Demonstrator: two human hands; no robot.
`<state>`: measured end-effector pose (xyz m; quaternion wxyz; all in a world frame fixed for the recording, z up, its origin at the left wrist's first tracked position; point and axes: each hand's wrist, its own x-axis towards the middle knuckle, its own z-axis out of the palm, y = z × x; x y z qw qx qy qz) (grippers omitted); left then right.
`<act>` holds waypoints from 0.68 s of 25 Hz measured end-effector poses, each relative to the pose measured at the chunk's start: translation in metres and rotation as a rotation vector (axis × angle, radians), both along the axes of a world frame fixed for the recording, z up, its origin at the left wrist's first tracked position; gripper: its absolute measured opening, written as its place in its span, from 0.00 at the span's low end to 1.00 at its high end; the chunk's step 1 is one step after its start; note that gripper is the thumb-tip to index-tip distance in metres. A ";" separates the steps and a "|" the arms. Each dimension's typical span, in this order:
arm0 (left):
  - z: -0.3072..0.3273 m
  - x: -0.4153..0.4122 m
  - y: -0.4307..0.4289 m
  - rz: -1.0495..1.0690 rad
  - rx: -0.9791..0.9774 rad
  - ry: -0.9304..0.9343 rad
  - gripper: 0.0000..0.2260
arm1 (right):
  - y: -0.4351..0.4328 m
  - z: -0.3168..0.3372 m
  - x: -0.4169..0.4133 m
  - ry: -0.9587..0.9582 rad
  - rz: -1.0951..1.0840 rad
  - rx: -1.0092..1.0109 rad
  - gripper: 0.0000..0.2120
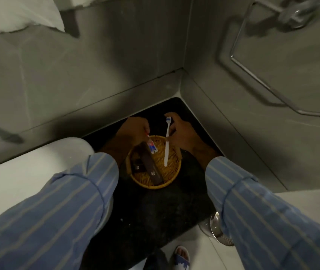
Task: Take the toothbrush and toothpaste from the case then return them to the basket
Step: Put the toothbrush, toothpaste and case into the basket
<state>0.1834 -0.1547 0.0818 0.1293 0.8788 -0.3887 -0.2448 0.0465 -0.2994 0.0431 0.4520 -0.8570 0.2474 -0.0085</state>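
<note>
A round woven basket stands on the dark countertop in the corner. My left hand pinches the cap end of a small red, white and blue toothpaste tube, which hangs over the basket. My right hand grips a white toothbrush near its blue-bristled head, the handle pointing down into the basket. A dark brown case lies slanted inside the basket, with another dark packet beside it.
A white basin sits to the left of the basket. Grey tiled walls meet in the corner behind it, with a chrome towel ring on the right wall. A shiny metal fitting and my sandalled foot show below.
</note>
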 end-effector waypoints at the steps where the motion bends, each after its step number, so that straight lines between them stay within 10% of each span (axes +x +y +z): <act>1: -0.006 0.004 -0.005 -0.025 0.024 -0.002 0.14 | 0.001 -0.007 0.007 0.008 -0.001 -0.015 0.41; 17: -0.065 0.023 -0.043 -0.131 0.270 0.024 0.18 | 0.004 -0.050 0.038 0.233 -0.018 -0.175 0.32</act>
